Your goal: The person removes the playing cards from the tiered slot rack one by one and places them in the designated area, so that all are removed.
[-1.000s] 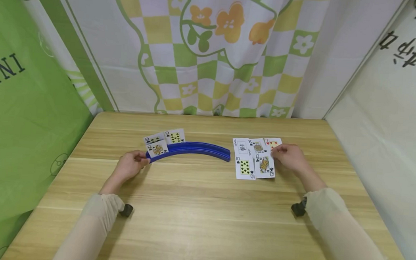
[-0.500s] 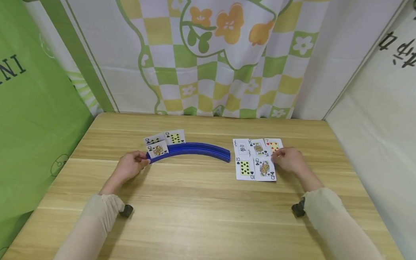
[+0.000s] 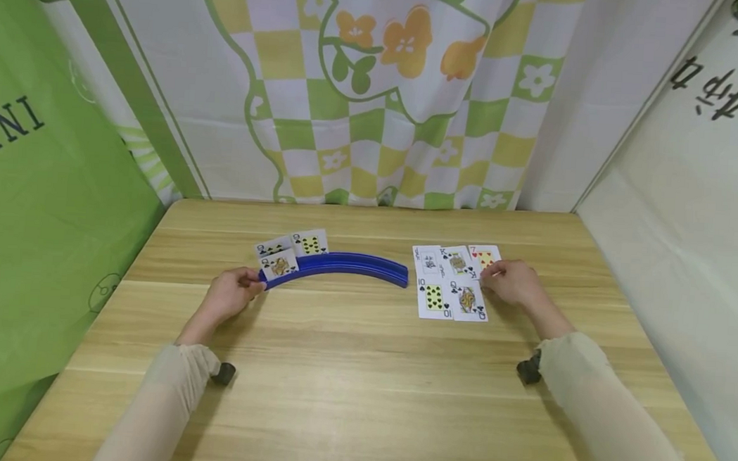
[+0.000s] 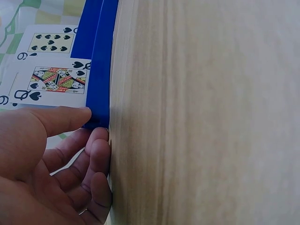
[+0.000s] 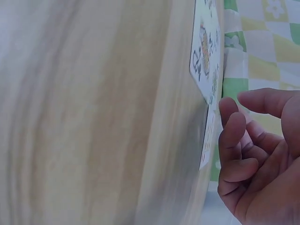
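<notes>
At the left end of a curved blue playing card holder (image 3: 354, 261), my left hand (image 3: 232, 294) pinches the end between thumb and fingers. A queen of spades (image 4: 56, 82) stands in the holder's front, with a spade card (image 3: 312, 244) and another partly covered card (image 3: 272, 247) behind it. On the right lie a joker (image 3: 428, 262), a king (image 3: 458, 262), a seven of hearts (image 3: 486, 254), a ten of spades (image 3: 434, 299) and a queen of clubs (image 3: 468, 301). Beside the seven and the queen is my right hand (image 3: 513, 283); its wrist view shows thumb and forefinger apart, holding nothing.
A wooden table (image 3: 346, 398) carries everything. Behind its far edge hangs a checked curtain (image 3: 400, 134). A green panel (image 3: 47, 204) stands at the left and a white panel (image 3: 680, 228) at the right.
The queen of clubs has shifted slightly toward the near side and now lies straighter beside the ten. My right hand has moved a little nearer. The left hand and holder stay put.
</notes>
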`<state>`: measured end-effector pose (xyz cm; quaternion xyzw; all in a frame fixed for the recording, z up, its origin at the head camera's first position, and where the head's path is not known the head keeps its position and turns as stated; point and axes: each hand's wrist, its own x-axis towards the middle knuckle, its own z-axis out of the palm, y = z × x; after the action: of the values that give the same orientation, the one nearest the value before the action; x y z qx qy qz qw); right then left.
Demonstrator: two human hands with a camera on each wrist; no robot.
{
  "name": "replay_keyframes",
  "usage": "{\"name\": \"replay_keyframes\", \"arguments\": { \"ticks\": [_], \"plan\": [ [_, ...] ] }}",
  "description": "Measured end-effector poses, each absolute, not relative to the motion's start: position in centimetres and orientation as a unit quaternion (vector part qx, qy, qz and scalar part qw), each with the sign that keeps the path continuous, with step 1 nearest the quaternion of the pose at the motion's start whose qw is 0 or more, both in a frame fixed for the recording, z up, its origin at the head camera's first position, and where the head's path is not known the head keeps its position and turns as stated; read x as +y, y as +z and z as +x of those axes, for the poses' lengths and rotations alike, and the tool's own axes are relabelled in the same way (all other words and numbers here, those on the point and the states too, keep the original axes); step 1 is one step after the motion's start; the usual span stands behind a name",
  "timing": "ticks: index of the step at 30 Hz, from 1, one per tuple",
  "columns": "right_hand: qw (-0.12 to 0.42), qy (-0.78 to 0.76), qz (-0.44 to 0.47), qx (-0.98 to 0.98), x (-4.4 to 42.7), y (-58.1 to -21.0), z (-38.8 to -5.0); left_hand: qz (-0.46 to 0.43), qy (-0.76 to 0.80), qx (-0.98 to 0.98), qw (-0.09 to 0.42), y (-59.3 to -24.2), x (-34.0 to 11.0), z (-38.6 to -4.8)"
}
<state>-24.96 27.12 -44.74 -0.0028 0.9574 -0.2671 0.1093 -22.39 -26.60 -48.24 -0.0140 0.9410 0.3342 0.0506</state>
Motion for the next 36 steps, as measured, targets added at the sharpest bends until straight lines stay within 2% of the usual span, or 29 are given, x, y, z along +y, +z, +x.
{"name": "replay_keyframes", "arguments": {
  "ticks": [10,17,29,36],
  "plan": [
    [0.107,-0.288,-0.015,0.951,26.2,-44.2,-25.3,-0.016,0.331,0.942,0.051,-48.1,-26.5,-22.4],
    [0.129,-0.362,-0.012,0.923,24.9,-43.9,-25.1,-0.015,0.328,0.943,0.047,-48.1,-26.5,-22.3],
    [0.126,-0.376,-0.053,0.917,22.7,-44.0,-25.0,-0.016,0.331,0.942,0.049,-48.1,-26.5,-22.3],
    [0.127,-0.387,-0.044,0.912,21.7,-43.9,-25.2,-0.017,0.333,0.941,0.052,-48.0,-26.5,-22.3]
  ]
}}
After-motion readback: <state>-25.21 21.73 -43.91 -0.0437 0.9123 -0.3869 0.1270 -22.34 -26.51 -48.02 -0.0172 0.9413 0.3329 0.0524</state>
